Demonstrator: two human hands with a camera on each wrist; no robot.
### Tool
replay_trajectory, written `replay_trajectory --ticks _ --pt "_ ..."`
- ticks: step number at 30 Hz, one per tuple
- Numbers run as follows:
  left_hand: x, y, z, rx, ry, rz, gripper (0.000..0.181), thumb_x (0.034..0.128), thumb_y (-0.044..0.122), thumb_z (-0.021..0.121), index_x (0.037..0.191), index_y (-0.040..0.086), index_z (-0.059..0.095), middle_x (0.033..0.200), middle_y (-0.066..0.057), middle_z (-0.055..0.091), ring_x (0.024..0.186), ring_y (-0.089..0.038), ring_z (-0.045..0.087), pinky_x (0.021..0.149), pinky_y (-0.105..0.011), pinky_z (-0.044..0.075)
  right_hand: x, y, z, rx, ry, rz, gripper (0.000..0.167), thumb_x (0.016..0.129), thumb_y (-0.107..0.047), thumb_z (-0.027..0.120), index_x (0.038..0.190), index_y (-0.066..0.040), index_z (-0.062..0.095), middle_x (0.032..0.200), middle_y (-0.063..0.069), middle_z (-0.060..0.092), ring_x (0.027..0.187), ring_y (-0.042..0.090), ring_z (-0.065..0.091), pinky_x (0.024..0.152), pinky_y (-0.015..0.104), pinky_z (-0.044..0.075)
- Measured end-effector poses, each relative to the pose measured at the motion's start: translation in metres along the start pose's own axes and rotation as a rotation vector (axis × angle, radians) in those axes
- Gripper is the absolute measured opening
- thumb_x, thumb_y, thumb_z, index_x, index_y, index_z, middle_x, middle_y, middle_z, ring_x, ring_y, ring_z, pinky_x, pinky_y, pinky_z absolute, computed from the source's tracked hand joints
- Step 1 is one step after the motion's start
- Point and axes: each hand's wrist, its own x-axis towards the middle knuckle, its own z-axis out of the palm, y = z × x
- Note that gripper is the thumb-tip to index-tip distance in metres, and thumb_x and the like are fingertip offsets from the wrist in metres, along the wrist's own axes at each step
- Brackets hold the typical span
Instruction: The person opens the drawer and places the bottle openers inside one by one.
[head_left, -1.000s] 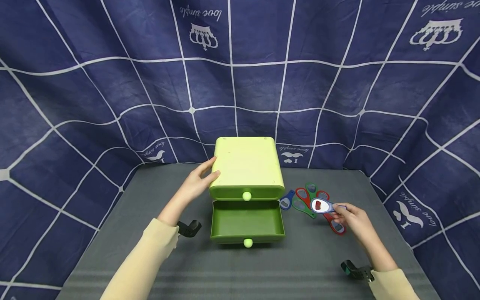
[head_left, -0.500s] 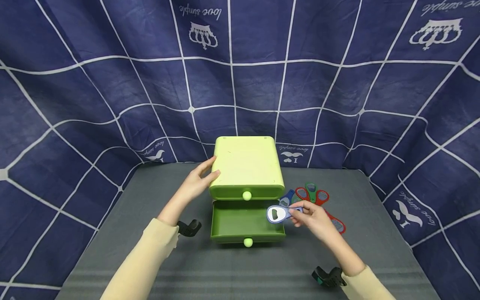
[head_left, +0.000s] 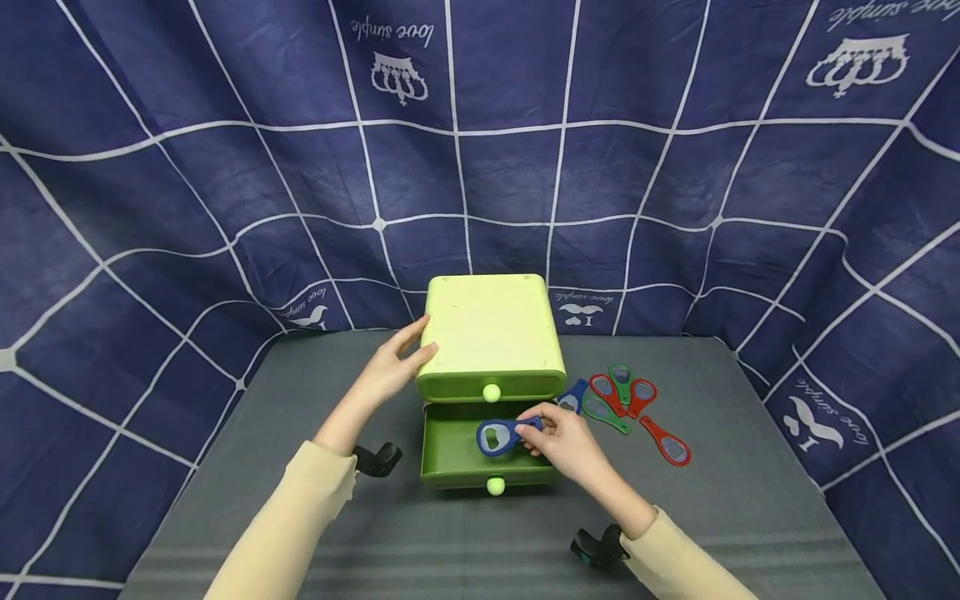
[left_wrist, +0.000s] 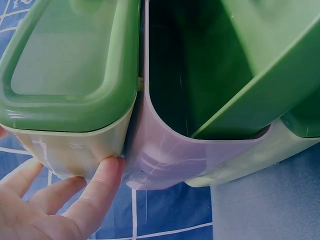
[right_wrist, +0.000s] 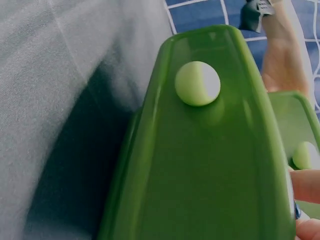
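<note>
My right hand [head_left: 567, 442] pinches a blue bottle opener [head_left: 491, 438] by its narrow end, with the wide metal end over the pulled-out drawer [head_left: 450, 450]. In the right wrist view the green drawer front [right_wrist: 210, 165] covers most of the opener; only fingers [right_wrist: 307, 186] and a blue sliver show at the edge. My left hand [head_left: 387, 367] rests against the left side of the small yellow-green drawer cabinet [head_left: 491, 321]. Its fingertips [left_wrist: 111, 167] touch the pale casing of the top tier in the left wrist view. The top drawer [left_wrist: 65, 65] is closed.
To the cabinet's right, several red and green bottle openers [head_left: 670, 443] lie on the grey table [head_left: 360, 533], with another blue opener [head_left: 572, 397] near the cabinet's side. A dark blue curtain [head_left: 495, 167] with white lines stands behind and at both sides.
My right hand has carried the blue bottle opener leftward from above the other openers to over the pulled-out drawer. The left hand stays against the cabinet.
</note>
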Motion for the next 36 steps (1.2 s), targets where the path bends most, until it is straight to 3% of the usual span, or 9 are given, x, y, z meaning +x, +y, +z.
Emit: replay_trajectory --ticks 10,17,22,28,36 --pt "0.0 0.0 0.0 -0.007 -0.003 0.0 0.064 0.1022 0.032 0.054 0.158 0.02 0.026 0.162 -0.014 0.027 0.148 -0.029 0.029 0.103 -0.047 0.048 0.009 -0.004 0.016 -0.158 -0.123 -0.021 0.013 0.092 -0.02 0.071 0.1 -0.011 0.071 0.069 0.004 0.069 0.057 0.014 0.061 0.049 0.027 0.043" --pt "-0.002 0.001 -0.001 -0.02 0.002 -0.002 0.064 0.102 0.032 0.055 0.158 0.02 0.026 0.162 -0.014 0.026 0.149 -0.029 0.027 0.105 -0.047 0.046 0.012 -0.006 0.018 -0.259 -0.209 -0.002 0.016 0.089 -0.021 0.074 0.098 -0.008 0.072 0.068 0.004 0.066 0.055 0.012 0.055 0.05 0.027 0.041" --pt "-0.002 -0.002 -0.002 -0.008 0.001 -0.005 0.064 0.1018 0.034 0.055 0.158 0.021 0.026 0.162 -0.013 0.027 0.149 -0.029 0.027 0.104 -0.048 0.047 0.01 -0.006 0.017 -0.322 -0.202 -0.019 0.017 0.088 -0.021 0.074 0.098 -0.007 0.073 0.078 -0.001 0.066 0.064 0.01 0.053 0.057 0.026 0.043" --pt "0.0 -0.003 -0.002 -0.001 0.004 -0.002 0.064 0.1015 0.034 0.055 0.157 0.021 0.027 0.162 -0.013 0.028 0.149 -0.029 0.027 0.105 -0.047 0.047 0.005 -0.006 0.015 -0.374 -0.16 -0.071 0.015 0.089 -0.013 0.068 0.101 -0.005 0.074 0.089 0.001 0.072 0.073 0.01 0.06 0.067 0.028 0.05" --pt "-0.001 0.0 -0.001 -0.019 -0.007 0.014 0.065 0.1018 0.032 0.055 0.158 0.019 0.025 0.162 -0.014 0.026 0.149 -0.029 0.026 0.107 -0.048 0.044 -0.011 -0.008 0.002 -0.324 -0.119 -0.07 0.018 0.092 -0.013 0.066 0.106 -0.004 0.074 0.098 0.006 0.075 0.089 0.021 0.071 0.073 0.034 0.057"
